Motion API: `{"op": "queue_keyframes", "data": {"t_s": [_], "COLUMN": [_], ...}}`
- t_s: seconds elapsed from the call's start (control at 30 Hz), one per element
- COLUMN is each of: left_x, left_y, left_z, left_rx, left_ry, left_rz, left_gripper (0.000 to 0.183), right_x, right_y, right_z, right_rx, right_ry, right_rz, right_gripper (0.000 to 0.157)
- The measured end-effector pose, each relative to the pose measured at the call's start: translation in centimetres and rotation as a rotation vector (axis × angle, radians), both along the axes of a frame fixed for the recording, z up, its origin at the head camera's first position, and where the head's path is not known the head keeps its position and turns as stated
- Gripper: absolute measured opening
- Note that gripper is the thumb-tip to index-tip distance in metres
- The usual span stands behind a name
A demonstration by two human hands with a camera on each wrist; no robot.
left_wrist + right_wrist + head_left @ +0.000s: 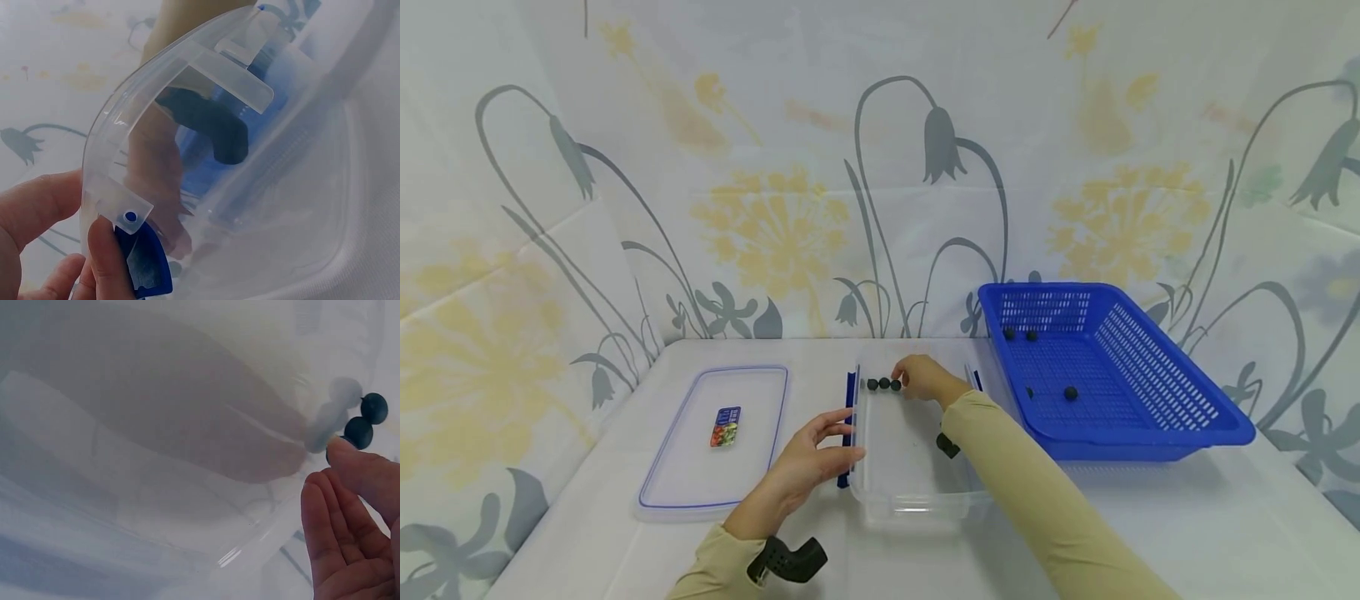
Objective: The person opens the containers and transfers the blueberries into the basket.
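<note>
My left hand (808, 462) grips the left side of a clear plastic box (917, 504), beside its blue latch (150, 265); the fingers lie along the rim. Inside the box, my right hand (925, 377) reaches to the far end. Its thumb and fingertips pinch a small dark ball (330, 455), mostly hidden behind the thumb in the right wrist view. Two more dark balls (359, 432) continue the row, touching one another, along the far wall toward the left corner.
A blue perforated basket (1150, 433) stands at the right, with several dark balls (1071, 392) scattered inside. To the left lies a clear lid (681, 475) with a blue seal and a coloured label (726, 427). A flower-patterned cloth (775, 125) hangs behind the white table.
</note>
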State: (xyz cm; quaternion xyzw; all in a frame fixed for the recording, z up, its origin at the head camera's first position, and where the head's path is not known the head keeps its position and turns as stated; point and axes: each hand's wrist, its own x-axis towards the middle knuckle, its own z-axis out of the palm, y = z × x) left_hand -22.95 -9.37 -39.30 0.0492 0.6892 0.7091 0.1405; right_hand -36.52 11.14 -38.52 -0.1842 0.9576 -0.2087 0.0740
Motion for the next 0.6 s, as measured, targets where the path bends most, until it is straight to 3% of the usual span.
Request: {"op": "queue_keyframes", "data": {"t_s": [0.43,0.6], "left_x": [0.0,0.0], "left_y": [0.0,0.0], "left_z": [0.2,0.0], "left_rx": [0.001,-0.002], "left_ry": [0.011,-0.004], "left_rz": [-0.002,0.005], "left_gripper": [0.062,0.063], "right_x": [-0.1,0.3], "right_y": [-0.2,-0.1], "right_z": [0.3,1.0], "right_rx": [0.094,0.019], "right_ry": [-0.021,0.01], "right_rz": [-0.008,0.043], "right_gripper": [0.019,0.01]}}
